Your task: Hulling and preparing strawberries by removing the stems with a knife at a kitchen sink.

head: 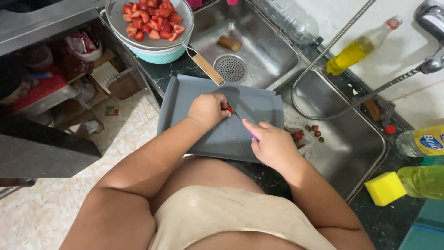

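Observation:
My left hand (208,109) pinches a small red strawberry (230,109) against the grey cutting board (185,99). In my right hand (273,144) is a small knife (237,114) with a purple handle, its blade laid against the strawberry. Beyond the board, a mesh strainer (152,42) with a wooden handle rests on a teal bowl and holds several cut strawberry pieces (152,21).
A steel double sink (273,55) lies behind and to the right of the board; strawberry tops (303,134) are in its right basin. A yellow sponge (385,188), several yellow liquid bottles and a faucet hose sit at the right. Open shelves stand at the left.

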